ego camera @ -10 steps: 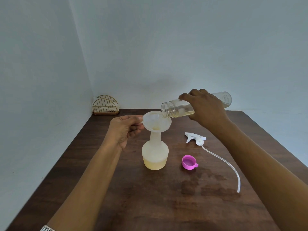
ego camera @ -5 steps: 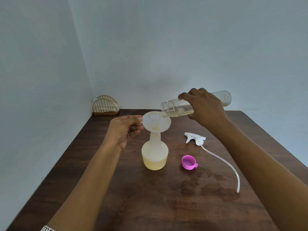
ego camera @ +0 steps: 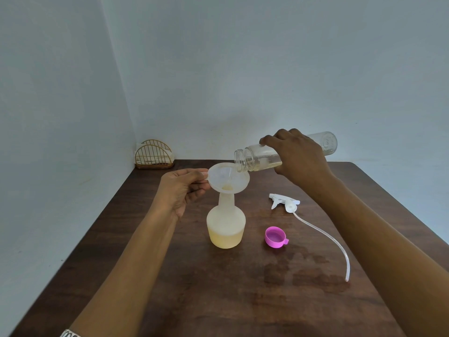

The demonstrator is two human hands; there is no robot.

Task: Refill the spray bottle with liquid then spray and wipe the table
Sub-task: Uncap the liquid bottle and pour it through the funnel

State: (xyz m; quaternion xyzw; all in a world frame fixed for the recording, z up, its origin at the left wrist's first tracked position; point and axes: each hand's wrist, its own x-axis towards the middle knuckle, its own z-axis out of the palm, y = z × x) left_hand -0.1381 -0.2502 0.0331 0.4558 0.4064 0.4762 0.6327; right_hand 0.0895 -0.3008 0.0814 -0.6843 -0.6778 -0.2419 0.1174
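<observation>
Since a second ago the clear refill bottle has lifted a little at its base and its mouth has edged over the funnel's rim; everything else stays put. Below both hands lies the dark wooden table, with a damp patch under the right forearm. The right hand is wrapped around the refill bottle, holding it nearly horizontal — a thin layer of yellowish liquid lies along its lower side. Just below the left hand stands the frosted spray bottle, upright, pale yellow liquid in its bottom part. The left hand pinches the tab of the white funnel seated in that bottle's neck. Beneath the right wrist lies the white trigger sprayer, its dip tube curving toward the person — the pink cap rests between it and the spray bottle. Far beyond the left hand, a wire napkin holder sits in the corner.
</observation>
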